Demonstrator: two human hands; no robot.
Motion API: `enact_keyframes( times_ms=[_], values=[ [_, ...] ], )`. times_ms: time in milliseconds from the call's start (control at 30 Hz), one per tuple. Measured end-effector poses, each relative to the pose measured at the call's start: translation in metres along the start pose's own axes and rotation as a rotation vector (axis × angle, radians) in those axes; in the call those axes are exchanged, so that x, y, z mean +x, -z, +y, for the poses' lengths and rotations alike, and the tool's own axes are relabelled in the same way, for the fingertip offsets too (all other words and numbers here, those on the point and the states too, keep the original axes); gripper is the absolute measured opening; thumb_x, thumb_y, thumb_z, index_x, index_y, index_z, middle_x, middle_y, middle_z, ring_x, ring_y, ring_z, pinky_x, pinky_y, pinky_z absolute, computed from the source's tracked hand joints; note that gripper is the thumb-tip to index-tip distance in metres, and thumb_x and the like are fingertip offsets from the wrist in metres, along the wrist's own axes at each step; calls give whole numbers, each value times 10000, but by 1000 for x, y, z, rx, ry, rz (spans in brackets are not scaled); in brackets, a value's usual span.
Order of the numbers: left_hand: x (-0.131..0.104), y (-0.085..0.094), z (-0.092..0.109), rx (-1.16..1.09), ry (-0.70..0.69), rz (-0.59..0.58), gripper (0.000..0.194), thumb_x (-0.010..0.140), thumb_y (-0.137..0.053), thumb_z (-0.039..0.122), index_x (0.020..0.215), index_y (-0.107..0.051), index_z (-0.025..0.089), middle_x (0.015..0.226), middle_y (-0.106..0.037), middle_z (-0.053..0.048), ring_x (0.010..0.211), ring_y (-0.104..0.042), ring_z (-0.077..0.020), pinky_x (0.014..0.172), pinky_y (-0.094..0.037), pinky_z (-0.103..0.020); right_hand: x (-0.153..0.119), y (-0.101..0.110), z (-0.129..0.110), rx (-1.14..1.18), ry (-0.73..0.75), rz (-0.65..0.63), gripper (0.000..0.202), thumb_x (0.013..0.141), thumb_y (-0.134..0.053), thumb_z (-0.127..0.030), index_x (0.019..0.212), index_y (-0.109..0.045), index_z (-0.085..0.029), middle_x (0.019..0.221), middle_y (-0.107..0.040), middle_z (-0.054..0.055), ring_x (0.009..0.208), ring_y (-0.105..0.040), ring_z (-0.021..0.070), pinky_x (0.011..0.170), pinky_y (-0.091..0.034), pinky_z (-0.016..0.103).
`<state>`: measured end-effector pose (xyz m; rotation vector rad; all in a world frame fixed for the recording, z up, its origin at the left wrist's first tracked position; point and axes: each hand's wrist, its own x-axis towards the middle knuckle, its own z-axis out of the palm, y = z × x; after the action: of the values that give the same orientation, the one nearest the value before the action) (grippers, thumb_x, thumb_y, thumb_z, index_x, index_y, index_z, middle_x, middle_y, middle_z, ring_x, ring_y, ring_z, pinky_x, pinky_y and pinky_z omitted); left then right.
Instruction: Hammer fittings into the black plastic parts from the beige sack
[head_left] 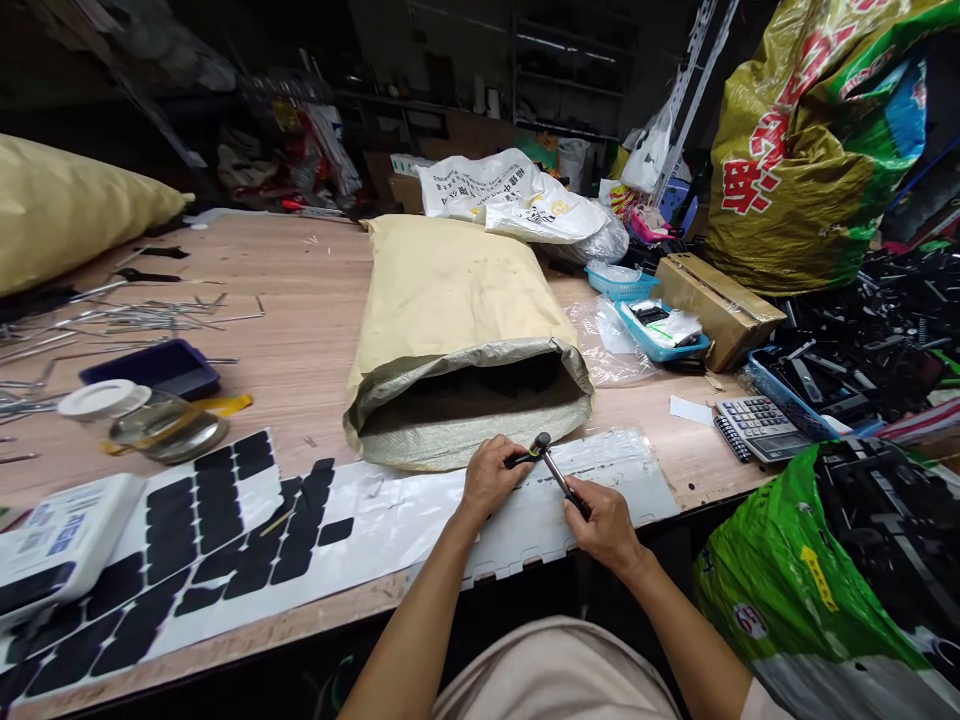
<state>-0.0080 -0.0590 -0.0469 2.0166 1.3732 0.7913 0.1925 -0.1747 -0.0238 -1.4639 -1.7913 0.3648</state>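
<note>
My right hand (pixel 602 520) is closed round the black handle of a ratchet wrench (pixel 555 472), whose round head points up and to the left. With closed fingers, my left hand (pixel 491 475) holds a small black part (pixel 519 460) that meets the wrench head. Both hands are over a white board (pixel 600 470) at the table's front edge. Just beyond them lies a large beige sack (pixel 457 290), its open mouth facing me; what is inside is too dark to make out.
Black adhesive pads (pixel 172 530) on white sheets, a tape roll and a blue tray (pixel 154 368) lie left. At right are a calculator (pixel 761 425), a cardboard box (pixel 716 305), blue baskets and a green sack (pixel 810 580) of black parts beside the table.
</note>
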Motion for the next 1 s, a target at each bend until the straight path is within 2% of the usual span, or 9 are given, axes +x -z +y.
enact_keyframes(
  times_ms=[233,367,467,600,733,800,900,1000],
  values=[
    [-1,1,3,-3,-12,-3,72,775,-707,237,843,-730,235,850,-632,-5,880,-554,-205,816,-420,-335,3,3,-9,56,18,6,360,872,-563,-210,1196,-717,-174,1014,-786,106,880,-754,247,816,-609,341],
    [-1,2,6,8,-3,1,40,777,-679,215,740,-689,224,813,-604,-3,829,-532,-195,800,-414,-330,0,-4,-8,28,65,-49,378,859,-565,-195,1208,-710,-175,1019,-785,111,899,-754,252,834,-607,348],
    [-1,3,6,11,-1,-1,35,772,-682,219,742,-697,228,810,-607,-5,826,-535,-197,790,-416,-327,1,-6,-3,13,49,-79,377,849,-567,-197,1192,-724,-191,1023,-786,103,909,-754,249,848,-601,344],
    [-1,2,4,-3,4,-4,96,767,-705,250,855,-743,244,842,-638,-11,884,-558,-216,820,-430,-342,16,2,8,68,-61,-16,353,851,-591,-241,1164,-748,-198,1035,-785,91,888,-744,241,844,-590,335],
    [0,0,1,3,7,-5,117,776,-696,279,873,-750,244,862,-653,-24,901,-565,-231,827,-442,-360,32,6,27,182,-273,36,360,858,-593,-311,1129,-759,-142,771,-741,41,647,-678,190,647,-563,283],
    [0,1,2,5,9,-9,120,783,-691,286,879,-747,241,861,-653,-27,904,-566,-238,824,-447,-366,35,4,36,280,-354,61,373,861,-589,-333,1113,-754,-113,670,-682,14,589,-635,170,609,-537,269],
    [-3,7,8,-25,-8,-15,130,806,-686,317,893,-733,233,872,-647,-34,897,-569,-237,809,-455,-359,36,0,45,408,-392,74,352,857,-592,-332,1081,-746,-107,656,-652,3,611,-627,165,634,-528,268],
    [-19,18,24,-130,-53,-77,190,849,-665,371,960,-715,225,928,-634,-42,825,-573,-200,728,-461,-316,35,-1,48,442,-390,55,340,850,-607,-317,1087,-742,-115,652,-635,-9,612,-619,158,641,-521,262]
  ],
)
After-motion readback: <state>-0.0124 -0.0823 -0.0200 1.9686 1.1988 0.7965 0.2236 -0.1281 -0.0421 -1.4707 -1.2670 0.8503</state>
